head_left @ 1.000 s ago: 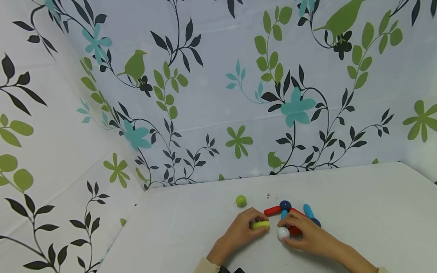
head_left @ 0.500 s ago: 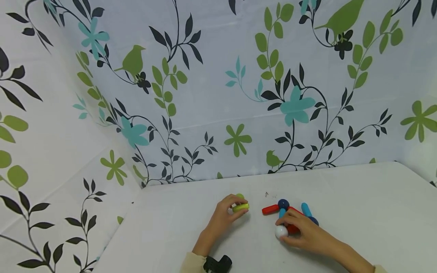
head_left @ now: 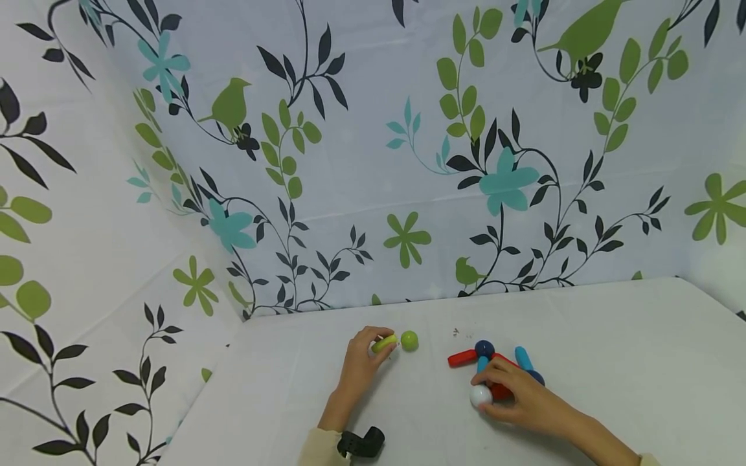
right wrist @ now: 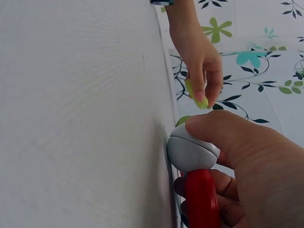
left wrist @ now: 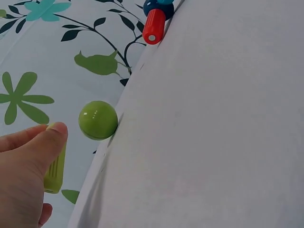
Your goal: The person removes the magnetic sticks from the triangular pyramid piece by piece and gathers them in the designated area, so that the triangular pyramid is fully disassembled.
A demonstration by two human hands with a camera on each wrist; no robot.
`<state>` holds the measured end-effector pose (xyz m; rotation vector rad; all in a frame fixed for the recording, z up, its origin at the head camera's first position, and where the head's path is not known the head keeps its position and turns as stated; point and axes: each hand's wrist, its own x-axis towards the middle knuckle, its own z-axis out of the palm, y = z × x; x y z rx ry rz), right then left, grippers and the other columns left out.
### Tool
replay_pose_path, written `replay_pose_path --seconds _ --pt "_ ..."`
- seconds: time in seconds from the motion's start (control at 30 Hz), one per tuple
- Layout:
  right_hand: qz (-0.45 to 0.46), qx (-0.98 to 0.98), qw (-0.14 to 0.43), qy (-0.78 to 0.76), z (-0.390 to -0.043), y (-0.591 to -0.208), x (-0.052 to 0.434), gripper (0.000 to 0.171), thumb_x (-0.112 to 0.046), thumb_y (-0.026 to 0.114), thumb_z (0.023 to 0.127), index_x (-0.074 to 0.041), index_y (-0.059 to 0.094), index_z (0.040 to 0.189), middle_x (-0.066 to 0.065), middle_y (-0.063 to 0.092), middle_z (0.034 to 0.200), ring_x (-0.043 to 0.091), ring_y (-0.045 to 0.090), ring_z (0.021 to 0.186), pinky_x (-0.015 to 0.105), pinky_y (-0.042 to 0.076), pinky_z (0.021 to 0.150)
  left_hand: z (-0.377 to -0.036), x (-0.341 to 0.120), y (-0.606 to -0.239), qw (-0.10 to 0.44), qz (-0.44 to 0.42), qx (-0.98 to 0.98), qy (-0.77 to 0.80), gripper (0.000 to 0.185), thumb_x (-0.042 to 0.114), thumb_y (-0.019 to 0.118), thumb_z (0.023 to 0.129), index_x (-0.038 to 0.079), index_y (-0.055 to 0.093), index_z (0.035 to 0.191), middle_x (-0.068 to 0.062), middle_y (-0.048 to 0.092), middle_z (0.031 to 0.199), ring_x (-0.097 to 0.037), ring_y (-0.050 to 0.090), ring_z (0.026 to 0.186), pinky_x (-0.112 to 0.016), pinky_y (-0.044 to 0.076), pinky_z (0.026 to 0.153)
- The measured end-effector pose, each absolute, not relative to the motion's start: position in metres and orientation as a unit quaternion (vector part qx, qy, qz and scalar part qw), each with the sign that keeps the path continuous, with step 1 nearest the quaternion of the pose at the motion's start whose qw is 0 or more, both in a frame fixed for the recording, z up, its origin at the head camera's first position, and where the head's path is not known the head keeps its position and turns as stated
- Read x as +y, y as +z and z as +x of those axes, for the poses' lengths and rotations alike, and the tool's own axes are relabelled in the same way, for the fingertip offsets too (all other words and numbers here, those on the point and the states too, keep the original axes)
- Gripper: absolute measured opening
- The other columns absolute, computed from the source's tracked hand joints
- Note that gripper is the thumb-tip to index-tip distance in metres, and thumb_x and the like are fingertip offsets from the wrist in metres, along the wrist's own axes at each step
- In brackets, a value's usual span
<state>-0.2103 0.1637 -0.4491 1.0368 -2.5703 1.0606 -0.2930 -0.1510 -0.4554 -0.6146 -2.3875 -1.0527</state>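
Left hand point(head_left: 358, 361): pinching the yellow-green rod point(head_left: 384, 343) between thumb and fingers, at the far left of the pieces.
Green ball point(head_left: 410, 341): on the table point(head_left: 618, 362), just to the right of the rod, apart from it by a narrow gap; nothing holds it.
Rod's long axis: slanted in the head view, its right end a little farther from the person and turned roughly toward the ball.
Nearer hand: the left, by a good way (the right is beyond a bare stretch of table).
Right hand point(head_left: 521, 396): thumb and fingers gripping the white ball point(head_left: 480, 395), with a red rod point(right wrist: 201, 199) touching that ball.
Beyond the right hand: a dark blue ball point(head_left: 484, 349) with a light blue rod point(head_left: 482, 364) running toward the white ball.
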Motion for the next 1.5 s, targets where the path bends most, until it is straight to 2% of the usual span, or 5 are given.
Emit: replay_pose_path --seconds 0.2,0.5,0.7,0.87,1.5 --pt "0.348 -0.863 0.083 0.357 -0.209 -0.450 0.164 0.027 -0.034 0.072 0.089 -0.018 0.067 0.110 -0.011 0.051 0.102 0.003 0.047 0.091 0.021 0.049 0.078 -0.294 -0.156 -0.462 0.245 -0.209 -0.881 -0.346 0.022 0.016 0.077 0.082 0.014 0.071 0.103 0.003 0.069 0.098 -0.016 0.061 0.089 -0.039 0.043 0.080" --pt "0.337 -0.868 0.067 0.359 -0.209 -0.446 0.162 0.028 -0.036 0.070 0.089 -0.018 0.067 0.111 -0.011 0.050 0.102 0.003 0.046 0.092 0.020 0.048 0.076 -0.296 -0.159 -0.467 0.209 -0.212 -0.904 -0.306 0.023 0.016 0.076 0.083 0.015 0.072 0.105 0.001 0.070 0.104 -0.022 0.062 0.098 -0.042 0.042 0.083" --pt "0.321 -0.875 0.041 0.360 -0.208 -0.442 0.161 0.030 -0.038 0.070 0.089 -0.019 0.067 0.112 -0.011 0.049 0.101 0.004 0.045 0.092 0.020 0.048 0.076 -0.296 -0.159 -0.467 0.206 -0.213 -0.907 -0.298 0.023 0.016 0.075 0.084 0.015 0.071 0.107 -0.001 0.068 0.106 -0.024 0.061 0.100 -0.039 0.039 0.080" --pt "0.324 -0.873 0.045 0.361 -0.207 -0.439 0.161 0.030 -0.036 0.070 0.089 -0.017 0.067 0.111 -0.010 0.049 0.101 0.004 0.045 0.091 0.020 0.047 0.074 -0.296 -0.159 -0.466 0.195 -0.214 -0.910 -0.298 0.023 0.016 0.073 0.086 0.017 0.072 0.109 -0.002 0.068 0.110 -0.026 0.058 0.102 -0.038 0.037 0.080" --pt "0.345 -0.869 0.048 0.351 -0.205 -0.439 0.162 0.030 -0.038 0.070 0.089 -0.017 0.068 0.111 -0.012 0.049 0.102 0.004 0.045 0.092 0.021 0.047 0.077 -0.294 -0.154 -0.461 0.203 -0.202 -0.902 -0.324 0.031 0.019 0.067 0.092 0.013 0.062 0.122 -0.006 0.061 0.119 -0.028 0.052 0.115 -0.050 0.038 0.096"
